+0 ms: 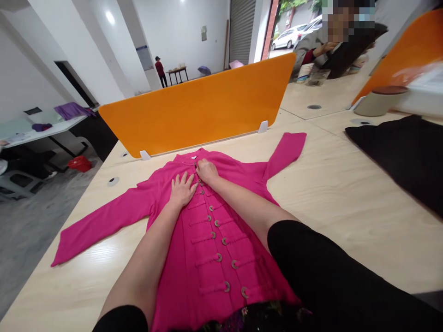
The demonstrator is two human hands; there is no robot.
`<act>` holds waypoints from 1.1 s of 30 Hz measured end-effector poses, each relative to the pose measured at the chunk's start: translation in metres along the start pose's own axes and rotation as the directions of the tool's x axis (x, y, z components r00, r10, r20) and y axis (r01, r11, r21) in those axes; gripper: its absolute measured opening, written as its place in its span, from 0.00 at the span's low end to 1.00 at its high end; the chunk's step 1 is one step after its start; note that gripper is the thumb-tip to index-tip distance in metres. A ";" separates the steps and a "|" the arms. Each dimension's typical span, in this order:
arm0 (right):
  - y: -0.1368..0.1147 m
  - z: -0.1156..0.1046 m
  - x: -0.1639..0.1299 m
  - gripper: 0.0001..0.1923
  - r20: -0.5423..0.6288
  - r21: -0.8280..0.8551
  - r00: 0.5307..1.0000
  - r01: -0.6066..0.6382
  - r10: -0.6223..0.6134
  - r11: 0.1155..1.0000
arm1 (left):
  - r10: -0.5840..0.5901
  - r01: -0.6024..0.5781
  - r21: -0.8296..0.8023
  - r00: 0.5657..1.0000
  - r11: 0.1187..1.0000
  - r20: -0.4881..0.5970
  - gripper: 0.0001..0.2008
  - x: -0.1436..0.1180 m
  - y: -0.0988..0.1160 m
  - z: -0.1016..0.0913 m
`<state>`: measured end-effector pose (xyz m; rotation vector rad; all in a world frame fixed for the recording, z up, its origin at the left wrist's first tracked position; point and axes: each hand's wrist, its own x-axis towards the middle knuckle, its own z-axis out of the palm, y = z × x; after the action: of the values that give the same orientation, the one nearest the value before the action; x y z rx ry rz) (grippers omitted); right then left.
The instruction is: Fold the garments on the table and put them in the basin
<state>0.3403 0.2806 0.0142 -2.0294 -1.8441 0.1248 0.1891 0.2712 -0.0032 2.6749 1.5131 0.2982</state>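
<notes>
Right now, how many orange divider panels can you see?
2. One orange panel stands just beyond the pink shirt; the other panel is at the upper right, cut off by the picture's edge. More could be hidden or out of view.

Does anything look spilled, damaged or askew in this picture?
Nothing looks spilled or damaged. Slightly askew: on the bright pink, long-sleeved cloth garment, the right sleeve bends sharply partway along, while the left sleeve lies nearly straight, so the two don't match.
</notes>
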 end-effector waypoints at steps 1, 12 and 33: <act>0.000 -0.002 0.001 0.21 -0.004 -0.005 1.000 -0.007 0.007 1.000 | -0.016 0.015 0.032 0.999 0.999 0.028 0.28 -0.003 0.001 0.001; -0.003 -0.006 0.018 0.19 0.033 -0.038 0.998 0.052 -0.050 0.998 | -0.074 0.072 0.056 0.996 0.996 0.045 0.31 0.009 0.001 0.002; 0.042 -0.018 -0.064 0.39 0.241 -0.064 0.939 0.269 -0.247 0.961 | -0.421 0.411 0.296 0.906 0.862 -0.031 0.31 -0.063 -0.084 -0.060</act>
<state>0.3775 0.2116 0.0034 -1.8773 -2.2851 0.2091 0.0754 0.2584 0.0354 2.4269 2.2214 -0.0034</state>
